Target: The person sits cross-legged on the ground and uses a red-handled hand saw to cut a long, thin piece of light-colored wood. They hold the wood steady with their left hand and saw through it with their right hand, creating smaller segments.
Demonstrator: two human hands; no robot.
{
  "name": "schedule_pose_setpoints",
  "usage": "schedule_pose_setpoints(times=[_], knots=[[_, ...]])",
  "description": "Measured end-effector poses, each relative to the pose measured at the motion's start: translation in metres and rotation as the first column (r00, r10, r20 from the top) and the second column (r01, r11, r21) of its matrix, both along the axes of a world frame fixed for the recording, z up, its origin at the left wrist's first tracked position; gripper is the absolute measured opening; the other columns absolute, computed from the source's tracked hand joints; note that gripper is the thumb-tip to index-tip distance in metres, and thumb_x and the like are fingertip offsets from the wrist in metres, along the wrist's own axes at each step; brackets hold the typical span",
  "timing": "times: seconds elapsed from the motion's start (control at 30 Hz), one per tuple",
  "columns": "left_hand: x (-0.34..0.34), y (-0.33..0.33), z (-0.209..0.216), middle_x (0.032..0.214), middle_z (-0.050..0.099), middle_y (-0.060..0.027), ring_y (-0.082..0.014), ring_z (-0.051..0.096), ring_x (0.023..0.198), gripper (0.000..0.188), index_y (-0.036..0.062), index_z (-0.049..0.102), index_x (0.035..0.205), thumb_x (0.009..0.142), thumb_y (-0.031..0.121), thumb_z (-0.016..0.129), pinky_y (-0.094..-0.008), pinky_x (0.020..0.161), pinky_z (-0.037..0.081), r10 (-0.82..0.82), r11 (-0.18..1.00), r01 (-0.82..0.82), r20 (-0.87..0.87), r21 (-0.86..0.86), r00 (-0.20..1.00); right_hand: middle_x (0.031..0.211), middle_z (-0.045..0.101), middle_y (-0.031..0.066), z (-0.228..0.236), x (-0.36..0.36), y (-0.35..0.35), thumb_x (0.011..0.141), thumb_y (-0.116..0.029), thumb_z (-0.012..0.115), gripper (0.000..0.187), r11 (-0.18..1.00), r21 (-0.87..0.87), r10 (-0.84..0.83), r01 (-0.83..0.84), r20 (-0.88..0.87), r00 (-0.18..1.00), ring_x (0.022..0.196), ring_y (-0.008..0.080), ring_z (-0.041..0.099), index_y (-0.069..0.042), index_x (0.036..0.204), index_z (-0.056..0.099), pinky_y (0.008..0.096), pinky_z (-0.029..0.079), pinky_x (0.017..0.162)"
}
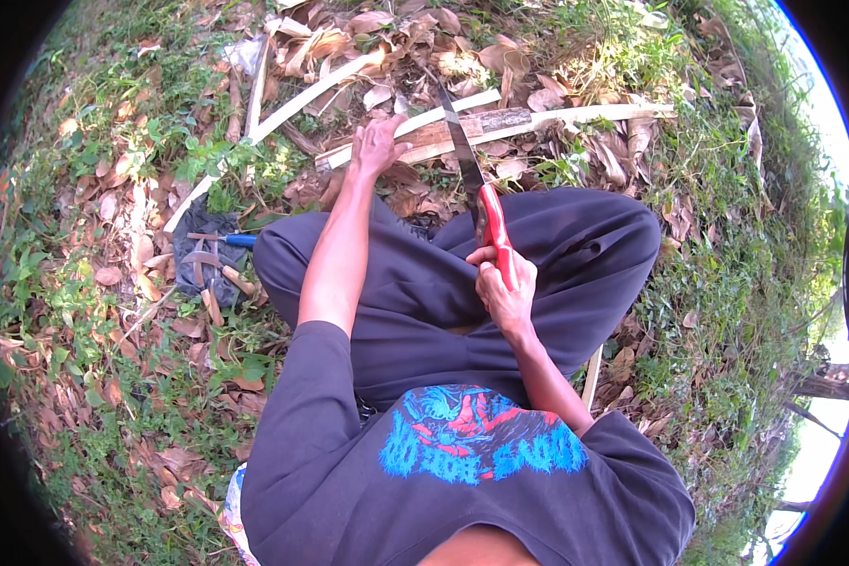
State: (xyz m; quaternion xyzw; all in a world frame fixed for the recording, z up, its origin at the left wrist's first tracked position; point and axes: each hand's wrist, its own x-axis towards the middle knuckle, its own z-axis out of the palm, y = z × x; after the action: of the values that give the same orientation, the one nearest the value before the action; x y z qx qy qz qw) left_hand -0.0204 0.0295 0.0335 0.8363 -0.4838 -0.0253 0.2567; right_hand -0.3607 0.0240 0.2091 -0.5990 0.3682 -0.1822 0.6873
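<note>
My right hand [507,288] is closed round the red handle of a handsaw [463,151]. Its dark blade points away from me and lies across a pale wooden strip [443,114] and a darker, rough piece of wood [486,124]. To the left of the blade, my left hand [375,149] grips the near end of the pale strip, thumb on one side and fingers on the other. The underside of that grip is hidden. Another long pale strip [604,113] reaches out to the right beneath the rough wood.
Left of my knee, a black plastic sheet [187,247] holds a blue-handled tool [240,241] and wooden-handled blades [208,267]. More pale strips [302,98] lie at the far left. Dry leaves [373,21] and grass cover the ground around my crossed legs [575,236].
</note>
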Motion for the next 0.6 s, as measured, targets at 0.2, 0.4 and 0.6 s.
schedule_pose_setpoints(times=[0.2, 0.4, 0.6], knots=[[-0.014, 0.001, 0.017, 0.111, 0.067, -0.015, -0.0362, 0.062, 0.109, 0.059, 0.0148, 0.059, 0.125, 0.075, 0.029, 0.084, -0.0511, 0.092, 0.049, 0.017, 0.999, -0.019, 0.041, 0.05, 0.999, 0.054, 0.05, -0.0006, -0.002, -0.005, 0.001, 0.089, -0.003, 0.048, 0.02, 1.0, 0.008, -0.024, 0.023, 0.027, 0.999, 0.041, 0.0052, 0.043, 0.006, 0.095, 0.065, 0.0214, 0.034, 0.039], [-0.001, 0.005, 0.005, 0.092, 0.069, -0.0174, -0.0384, 0.065, 0.092, 0.064, 0.006, 0.057, 0.118, 0.066, 0.026, 0.089, -0.0482, 0.084, 0.053, -0.047, 0.999, 0.046, 0.078, 0.012, 0.996, 0.054, 0.05, -0.001, -0.004, -0.003, 0.002, 0.089, -0.002, 0.048, 0.02, 1.0, 0.003, -0.014, 0.013, 0.068, 0.998, 0.041, 0.0046, 0.042, 0.006, 0.095, 0.065, 0.0213, 0.033, 0.039], [-0.009, -0.002, 0.031, 0.086, 0.069, -0.0181, -0.0376, 0.067, 0.086, 0.06, 0.0049, 0.058, 0.114, 0.066, 0.025, 0.089, -0.0476, 0.073, 0.056, -0.043, 0.992, 0.032, 0.083, 0.125, 0.996, 0.057, 0.051, -0.0047, 0.006, -0.007, 0.003, 0.087, 0.0, 0.05, 0.018, 0.999, 0.054, -0.013, 0.01, 0.051, 0.999, 0.048, 0.0019, 0.045, 0.003, 0.089, 0.068, 0.0202, 0.038, 0.048]])
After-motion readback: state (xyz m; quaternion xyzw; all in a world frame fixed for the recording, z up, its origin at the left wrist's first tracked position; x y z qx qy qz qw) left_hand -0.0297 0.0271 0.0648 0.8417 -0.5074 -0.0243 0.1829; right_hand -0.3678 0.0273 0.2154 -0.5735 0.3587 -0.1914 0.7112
